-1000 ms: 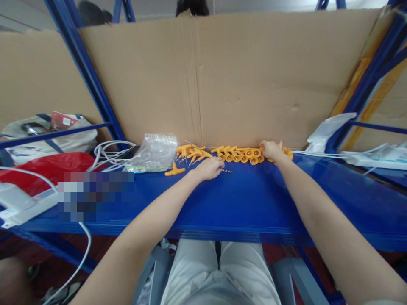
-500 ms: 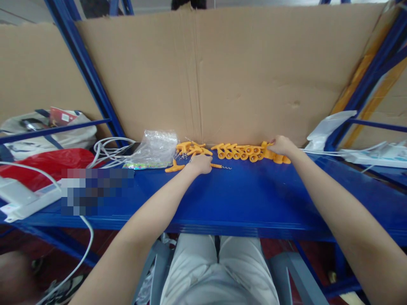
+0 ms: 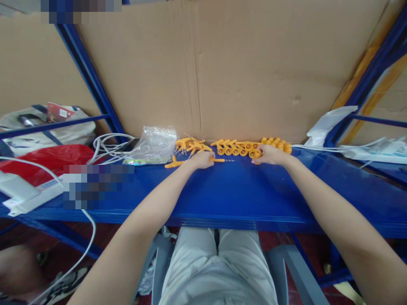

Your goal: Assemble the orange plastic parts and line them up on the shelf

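My left hand is closed around an orange corkscrew, whose threaded shaft and metal spiral point right. Behind that hand lies a pile of orange T-handled corkscrew pieces with metal spirals. Another orange T-shaped handle rests on the table to its left. At the right end of a row of orange bell-shaped corkscrew sleeves, my right hand has its fingers closed on one orange sleeve. My fingers partly hide this piece. More orange pieces lie behind my right hand.
The blue table backs onto a cardboard panel. A clear plastic bag, white cables, a red bag and a power strip are on the left. White plastic stands at right. Another person's leg shows lower left.
My right hand has moved left and slightly nearer, from the orange pieces at the right to the end of the sleeve row. My left hand keeps the corkscrew, shifted slightly right.
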Demonstrator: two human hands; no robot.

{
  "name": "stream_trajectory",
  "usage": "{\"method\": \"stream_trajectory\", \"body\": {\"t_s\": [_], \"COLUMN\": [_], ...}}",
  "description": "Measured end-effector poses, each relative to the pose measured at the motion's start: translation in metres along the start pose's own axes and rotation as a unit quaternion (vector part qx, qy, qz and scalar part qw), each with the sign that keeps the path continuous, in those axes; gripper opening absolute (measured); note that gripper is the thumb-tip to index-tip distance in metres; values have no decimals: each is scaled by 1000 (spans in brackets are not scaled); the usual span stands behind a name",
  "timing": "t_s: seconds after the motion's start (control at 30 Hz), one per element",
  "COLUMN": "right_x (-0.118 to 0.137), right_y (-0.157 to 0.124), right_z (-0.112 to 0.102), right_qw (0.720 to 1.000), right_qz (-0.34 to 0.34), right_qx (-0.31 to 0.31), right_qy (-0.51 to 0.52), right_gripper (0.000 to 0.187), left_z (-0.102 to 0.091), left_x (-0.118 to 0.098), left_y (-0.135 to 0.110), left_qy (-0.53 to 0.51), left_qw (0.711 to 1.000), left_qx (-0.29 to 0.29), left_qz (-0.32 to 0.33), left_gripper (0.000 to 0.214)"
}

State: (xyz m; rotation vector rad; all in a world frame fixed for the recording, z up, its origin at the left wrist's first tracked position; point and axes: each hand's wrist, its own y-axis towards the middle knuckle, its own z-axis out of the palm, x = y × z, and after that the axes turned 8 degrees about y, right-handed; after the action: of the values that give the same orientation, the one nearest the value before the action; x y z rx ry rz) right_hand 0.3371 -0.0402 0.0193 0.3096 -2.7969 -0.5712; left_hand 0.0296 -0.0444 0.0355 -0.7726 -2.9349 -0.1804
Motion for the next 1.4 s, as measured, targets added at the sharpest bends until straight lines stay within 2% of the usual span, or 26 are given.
{"method": "stream_trajectory", "body": {"t_s": [0.07,0.1,0.27,0.47,0.67,0.87,1.03,1.4], "right_x": [14,20,38,42,48,38,36,31], "right_y": [-1,-2,-6,-9,-11,-8,-7,-4], "right_z": [0,1,9,15,14,14,17,23], "right_qw": [997,996,988,984,987,991,986,982], "right_qz": [-33,-50,-124,-150,-132,-124,-142,-149], "right_qx": [61,69,91,80,85,55,52,29], "right_qy": [16,16,28,45,44,22,64,115], "right_gripper": [21,20,25,25,26,26,28,29], "left_z": [1,1,-3,-2,2,10,13,14], "left_x": [0,0,-3,-2,1,5,8,7], "left_y": [1,1,-1,-1,2,7,10,9], "left_qy": [-5,-7,-12,-21,-28,-39,-42,-54], "left_qw": [1000,1000,1000,1000,1000,999,997,996], "left_qx": [-1,0,7,1,-3,-31,-62,-73], "left_qz": [-1,-4,-14,-15,-7,2,18,18], "left_gripper": [38,39,42,42,42,39,37,36]}}
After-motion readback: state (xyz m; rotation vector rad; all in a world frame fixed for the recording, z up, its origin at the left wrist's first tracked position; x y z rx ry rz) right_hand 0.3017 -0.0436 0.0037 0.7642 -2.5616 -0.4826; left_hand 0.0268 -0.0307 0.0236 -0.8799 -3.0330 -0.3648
